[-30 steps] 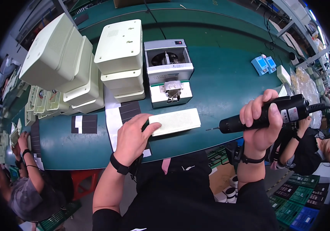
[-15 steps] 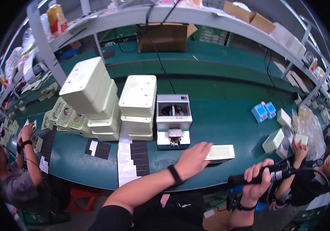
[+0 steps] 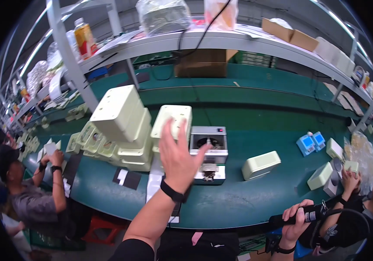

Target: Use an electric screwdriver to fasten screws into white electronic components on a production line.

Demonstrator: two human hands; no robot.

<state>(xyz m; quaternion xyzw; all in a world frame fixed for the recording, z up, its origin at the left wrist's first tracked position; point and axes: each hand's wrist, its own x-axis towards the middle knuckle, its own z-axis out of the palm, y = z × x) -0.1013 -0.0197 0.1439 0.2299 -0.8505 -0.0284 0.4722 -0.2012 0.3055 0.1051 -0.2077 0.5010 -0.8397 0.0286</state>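
Note:
My left hand (image 3: 175, 150) is raised over the bench with its fingers spread and holds nothing. It passes in front of a short stack of pale cream plastic housings (image 3: 175, 115), partly hiding them. Closed around a black electric screwdriver (image 3: 312, 215) is my right hand (image 3: 297, 219), low by the front edge of the bench. The screwdriver lies roughly level, its tip toward the left. A single cream housing (image 3: 260, 166) stands on the bench, touched by neither hand. Between it and my left hand is a grey and white screw feeder (image 3: 212, 135), partly covered by my thumb.
A taller stack of cream housings (image 3: 119, 115) rises at the left, with open housings (image 3: 93, 143) beside it. Blue boxy devices (image 3: 310, 143) and a clear plastic bag (image 3: 362, 148) lie at the right. Co-workers (image 3: 32, 191) sit on both sides. A shelf (image 3: 221, 40) spans the back.
My left hand has left the single housing and moved left and up to the short stack, fingers spreading. The single housing now stands at a different angle. My right hand still holds the screwdriver.

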